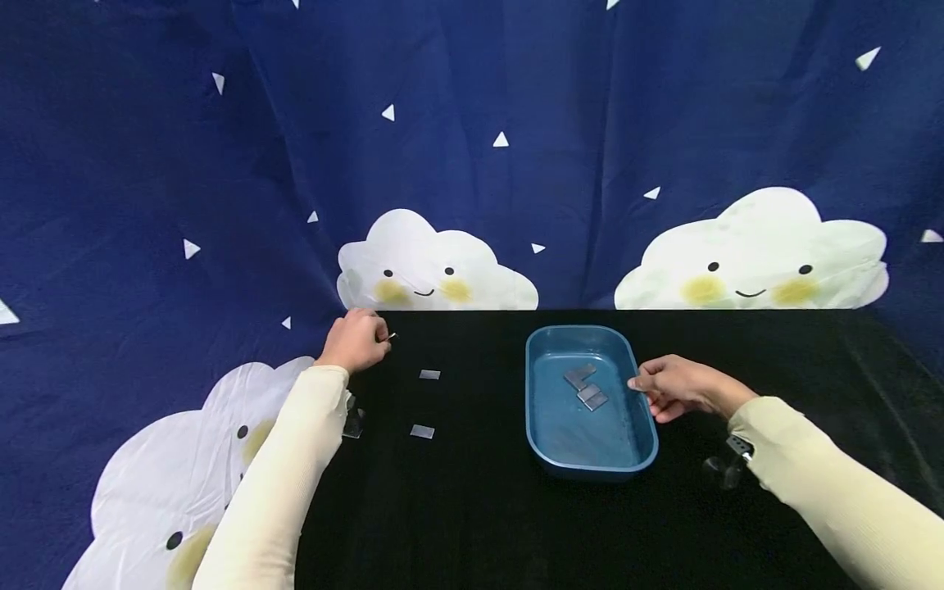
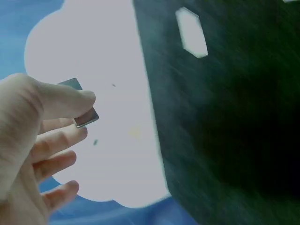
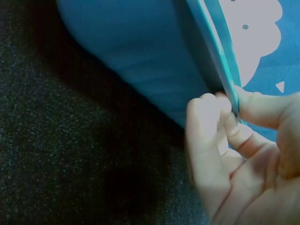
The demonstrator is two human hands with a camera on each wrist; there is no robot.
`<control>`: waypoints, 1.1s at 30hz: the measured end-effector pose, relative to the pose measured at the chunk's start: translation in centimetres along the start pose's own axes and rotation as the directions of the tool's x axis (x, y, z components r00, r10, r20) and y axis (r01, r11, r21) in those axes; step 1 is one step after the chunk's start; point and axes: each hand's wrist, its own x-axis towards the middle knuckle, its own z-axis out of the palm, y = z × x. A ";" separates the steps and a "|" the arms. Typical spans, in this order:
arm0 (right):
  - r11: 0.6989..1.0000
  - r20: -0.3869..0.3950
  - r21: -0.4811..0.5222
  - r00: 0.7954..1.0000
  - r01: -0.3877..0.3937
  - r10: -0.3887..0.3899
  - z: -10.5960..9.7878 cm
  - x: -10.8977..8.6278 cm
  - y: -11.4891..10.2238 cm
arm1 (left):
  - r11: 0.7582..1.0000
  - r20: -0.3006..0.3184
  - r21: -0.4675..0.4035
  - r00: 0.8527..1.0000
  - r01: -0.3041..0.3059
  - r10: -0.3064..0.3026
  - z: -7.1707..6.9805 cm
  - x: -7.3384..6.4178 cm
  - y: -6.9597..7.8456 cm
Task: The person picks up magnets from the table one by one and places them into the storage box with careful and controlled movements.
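You are at a table (image 1: 472, 516) in a curtained-off spot, a staged work corner; whether it stands in a home, a lab or a studio, you cannot tell from here. What shows it is the curtain (image 1: 442, 74): creased dark blue cloth, hanging behind the table and coming down along its left side. Its print is of a nursery kind, white triangles (image 1: 501, 140) above and smiling clouds (image 1: 767, 233) cut off by the table's far edge. The table's black top looks speckled, like fabric, in your right wrist view.
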 end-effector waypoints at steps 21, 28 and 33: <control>1.000 -0.011 0.013 1.000 0.002 -0.002 0.3 -0.2 1.0 | 0.973 0.014 -0.110 0.978 -0.204 0.206 -4.4 1.8 11.6; 1.000 -0.007 0.007 1.000 0.014 -0.014 0.0 -0.2 0.3 | 0.946 0.029 -0.072 0.948 -0.315 0.318 -4.6 1.6 13.8; 1.000 -0.018 0.008 1.000 0.004 -0.004 -0.1 -0.1 0.2 | 0.924 0.022 -0.061 0.925 -0.378 0.380 -4.4 1.5 15.0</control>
